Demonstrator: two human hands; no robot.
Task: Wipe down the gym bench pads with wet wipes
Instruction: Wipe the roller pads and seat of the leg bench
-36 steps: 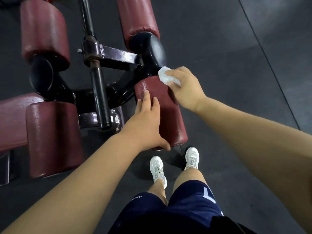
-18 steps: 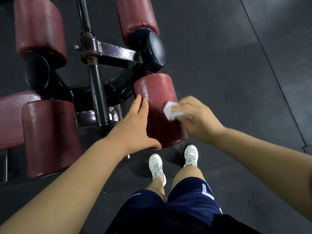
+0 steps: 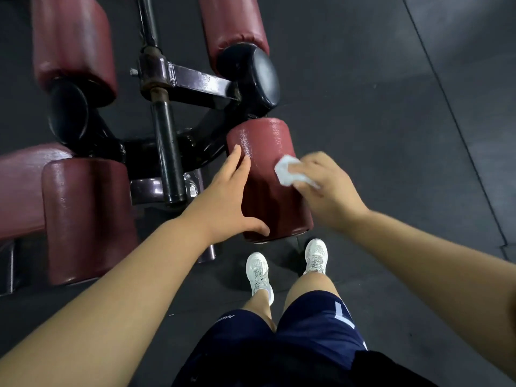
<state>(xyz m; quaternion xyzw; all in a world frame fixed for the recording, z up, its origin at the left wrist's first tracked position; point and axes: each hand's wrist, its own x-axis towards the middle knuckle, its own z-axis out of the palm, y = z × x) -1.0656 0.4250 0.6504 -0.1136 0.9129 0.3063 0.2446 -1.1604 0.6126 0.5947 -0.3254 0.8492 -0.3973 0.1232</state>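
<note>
Lengthwise toward the shoes (image 3: pixel 258 270), roller pad (image 3: pixel 265 198)

one head-worn wide-angle view, looking steeply down and forward past the person's own arms (image 3: pixel 111 303), close over the pad (image 3: pixel 264 174), with shoes (image 3: pixel 258 270) and floor (image 3: pixel 391 107) below.

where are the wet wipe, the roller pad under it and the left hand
wet wipe (image 3: pixel 284 171): head view, on its bunched white middle
roller pad (image 3: pixel 261 141): head view, on its shiny top near the far end
left hand (image 3: pixel 226 202): head view, on the back of the hand
</note>
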